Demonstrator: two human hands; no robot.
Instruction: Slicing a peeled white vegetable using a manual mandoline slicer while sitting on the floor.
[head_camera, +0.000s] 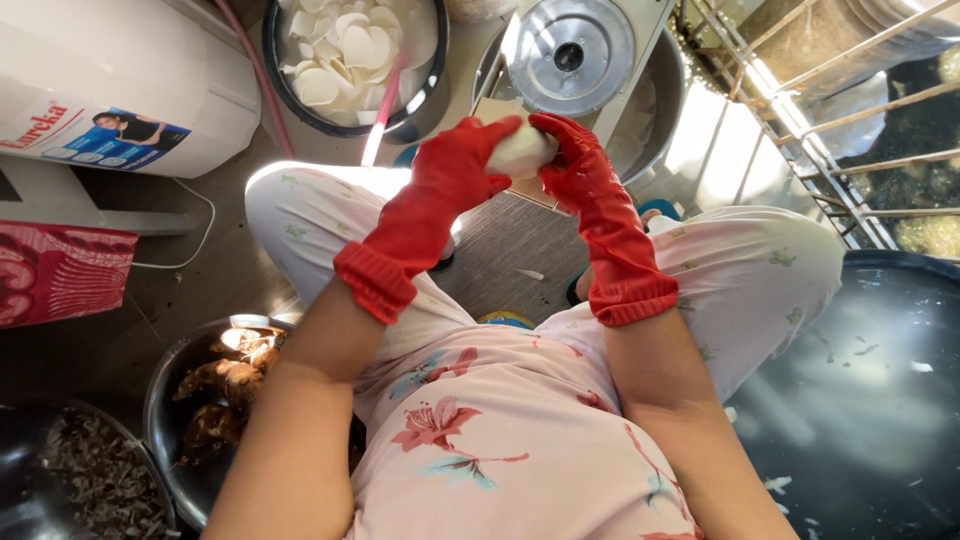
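Sunlit floor shows between the person's knees, crowded round with basins and a metal slicing machine (570, 55) whose round steel disc faces up; the machine's body is cut off by the top edge. Both hands meet just in front of this machine. Much of the pale peeled root (522, 152) is hidden by the red rubber gloves, so only its white middle shows, and its full length cannot be judged. Its long axis seems to run side to side, one end in each palm, though neither end is visible.

The left hand (462, 160) is curled round the root's left part, fingers wrapped over the top. The right hand (572, 160) is clenched on the root's right part, thumb side up.

Beyond the machine to the left sits a dark basin of white slices (350, 50). Nearer than the machine, by the left elbow, a steel bowl of brown unpeeled roots (225, 385) is partly hidden by the arm. Right of it lies a dark tub of water (880, 400), cut off by the frame.
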